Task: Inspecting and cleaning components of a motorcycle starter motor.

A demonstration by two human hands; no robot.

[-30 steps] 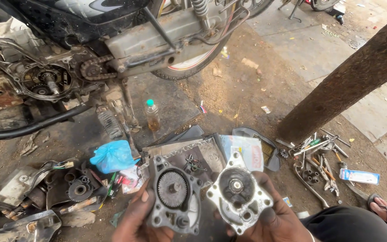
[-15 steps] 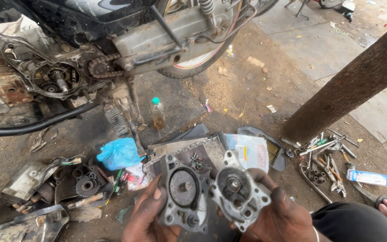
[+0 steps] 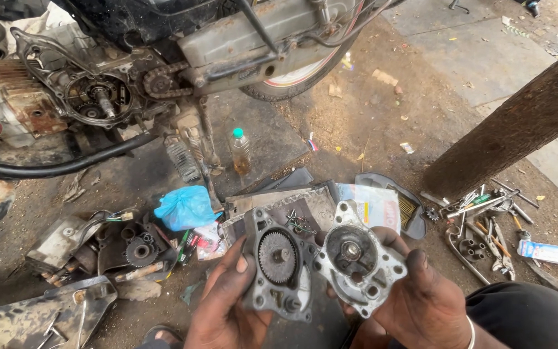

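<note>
My left hand [image 3: 227, 307] holds a grey metal engine cover with a toothed gear [image 3: 278, 262] set in its middle. My right hand [image 3: 421, 297] holds a second grey cover plate [image 3: 360, 258] with a round bearing seat and bolt holes. The two parts are side by side, almost touching, low in the head view. Both face up toward me. A motorcycle [image 3: 182, 45] with its engine side open [image 3: 95, 97] stands beyond them.
A small bottle with a green cap [image 3: 240, 152] stands on the ground. A blue plastic bag [image 3: 185, 208], loose engine parts [image 3: 124, 249], a scatter of spanners and tools [image 3: 485, 223] and a slanted wooden post [image 3: 518, 126] surround me.
The view has tilted down and closer. Both hands with the two covers have risen higher in the frame, still held side by side.
</note>
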